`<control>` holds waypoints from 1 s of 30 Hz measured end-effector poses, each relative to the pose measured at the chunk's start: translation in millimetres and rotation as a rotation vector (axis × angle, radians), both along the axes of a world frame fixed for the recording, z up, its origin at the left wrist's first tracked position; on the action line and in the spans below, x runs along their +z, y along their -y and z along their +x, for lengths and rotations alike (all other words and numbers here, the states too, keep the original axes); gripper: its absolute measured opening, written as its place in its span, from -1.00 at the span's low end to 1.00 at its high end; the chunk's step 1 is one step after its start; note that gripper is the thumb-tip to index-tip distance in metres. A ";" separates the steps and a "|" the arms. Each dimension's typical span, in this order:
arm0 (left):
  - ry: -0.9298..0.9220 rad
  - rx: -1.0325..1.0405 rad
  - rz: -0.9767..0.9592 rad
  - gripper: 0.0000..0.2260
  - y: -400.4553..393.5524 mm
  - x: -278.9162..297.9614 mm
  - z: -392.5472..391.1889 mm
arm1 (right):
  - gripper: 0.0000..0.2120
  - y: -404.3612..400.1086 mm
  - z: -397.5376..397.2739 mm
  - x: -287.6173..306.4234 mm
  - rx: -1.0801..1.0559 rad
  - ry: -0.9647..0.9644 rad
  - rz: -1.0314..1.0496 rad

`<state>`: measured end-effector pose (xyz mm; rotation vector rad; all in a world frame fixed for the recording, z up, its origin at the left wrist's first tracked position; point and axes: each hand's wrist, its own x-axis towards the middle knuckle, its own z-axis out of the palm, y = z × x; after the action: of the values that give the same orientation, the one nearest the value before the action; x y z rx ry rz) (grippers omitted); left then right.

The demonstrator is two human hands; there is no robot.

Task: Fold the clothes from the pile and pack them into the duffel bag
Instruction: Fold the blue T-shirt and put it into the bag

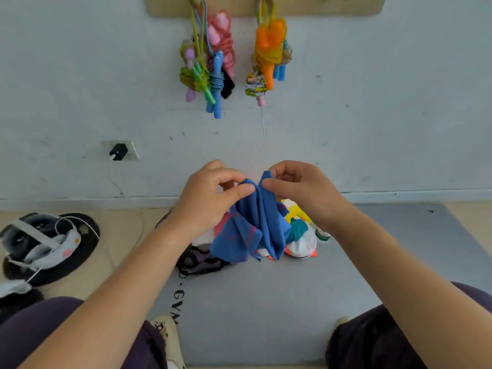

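A blue garment with pink stripes (255, 225) hangs bunched in the air above the grey mat. My left hand (210, 195) pinches its top edge between thumb and fingers. My right hand (300, 190) pinches the same edge just to the right, so both hands sit close together. Behind and below the garment lies the clothes pile (300, 233), with yellow, teal, white and orange pieces showing. A dark bag-like item (197, 259) lies on the mat at the pile's left, partly hidden by my left arm and the garment.
A grey gym mat (266, 302) covers the floor in front of my knees. Black round cushions with grey-white fabric (48, 243) lie at left. A small green-white jar (322, 233) sits right of the pile. Jump ropes (213, 65) hang on the wall; a plugged socket (122, 151) is at left.
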<state>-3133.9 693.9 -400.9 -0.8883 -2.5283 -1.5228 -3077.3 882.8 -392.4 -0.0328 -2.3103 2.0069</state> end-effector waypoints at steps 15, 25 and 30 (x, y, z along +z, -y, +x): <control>0.384 -0.183 0.241 -0.84 0.7 -35.4 23.8 | -0.92 8.4 29.0 -44.0 0.063 0.097 -0.196; 0.297 -0.147 0.268 -0.84 1.0 -34.5 28.6 | -0.84 5.1 33.9 -50.6 0.126 0.100 -0.183; 0.278 -0.137 0.246 -0.81 -0.6 -36.9 31.0 | -0.81 5.9 35.4 -50.5 0.119 0.087 -0.172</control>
<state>-3102.9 694.4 -437.8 -0.8844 -2.4159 -2.0778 -3041.9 876.9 -443.0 0.0062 -2.2317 2.3018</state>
